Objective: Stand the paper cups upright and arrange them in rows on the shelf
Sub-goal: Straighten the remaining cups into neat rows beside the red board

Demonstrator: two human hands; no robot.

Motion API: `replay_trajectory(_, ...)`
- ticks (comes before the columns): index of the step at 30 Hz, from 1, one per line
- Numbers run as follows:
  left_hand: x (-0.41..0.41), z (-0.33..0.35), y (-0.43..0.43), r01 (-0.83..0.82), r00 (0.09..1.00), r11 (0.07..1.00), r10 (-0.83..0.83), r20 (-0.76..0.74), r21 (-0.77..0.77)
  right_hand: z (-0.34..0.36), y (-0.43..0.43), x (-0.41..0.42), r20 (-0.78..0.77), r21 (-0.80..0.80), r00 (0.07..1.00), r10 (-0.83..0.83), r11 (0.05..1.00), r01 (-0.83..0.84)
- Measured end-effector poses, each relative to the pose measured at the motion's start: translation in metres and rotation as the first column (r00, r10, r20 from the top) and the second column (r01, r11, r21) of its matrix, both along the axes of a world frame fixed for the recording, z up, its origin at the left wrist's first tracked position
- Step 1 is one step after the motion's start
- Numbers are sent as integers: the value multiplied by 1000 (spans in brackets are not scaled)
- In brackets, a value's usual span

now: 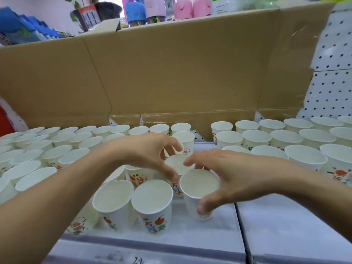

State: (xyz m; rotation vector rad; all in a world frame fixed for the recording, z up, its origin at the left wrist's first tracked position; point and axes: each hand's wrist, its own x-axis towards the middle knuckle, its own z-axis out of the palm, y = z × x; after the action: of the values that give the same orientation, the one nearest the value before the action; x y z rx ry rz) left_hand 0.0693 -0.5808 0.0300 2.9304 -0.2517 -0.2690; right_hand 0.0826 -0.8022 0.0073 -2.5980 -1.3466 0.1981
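Left hand [148, 155] grips rear cup [175, 164], right hand [228, 174] grips front cup [199, 184]. Both upright on shelf [276, 225], in front of cardboard box [171, 73]. Likely light, thin-walled, crushable: hold sidewall under rim, gently.

- Paper cups [151, 195]: well over forty are seen. No exact count can be given, since some are hidden by the arms.
- At least fifteen of them are counted to the right of the gap.
- Two hands are counted: the left hand [144, 151] and the right hand [234, 172].
- One cardboard wall [171, 69] is seen.
- Two pink containers [182, 8] and one blue container [135, 8] are seen.
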Motion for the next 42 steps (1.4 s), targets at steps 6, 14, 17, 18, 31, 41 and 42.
replay_trajectory(6,33,22,37,-26,983,993,47,179,-118,34,6,55,24,252,996,-83,965,74)
replay_trajectory(14,62,-1,58,-90,993,992,97,66,-93,10,63,123,164,-61,986,35,998,-25)
replay_trajectory(17,64,-7,55,-93,993,994,98,68,-65,3,74,130,192,-88,979,66,995,-50)
replay_trajectory(18,64,-10,54,-93,993,994,97,63,-56,2,75,130,191,-92,978,78,994,-61)
replay_trajectory(31,70,24,83,-72,972,969,121,201,-235,36,66,130,-67,160,991,115,982,-103)
replay_trajectory(41,141,-16,96,-17,959,993,-17,284,117,15,106,186,319,-175,948,-1,983,60)
replay_trajectory(42,142,-17,96,1,956,992,-38,290,126,14,105,185,340,-176,940,12,983,51)
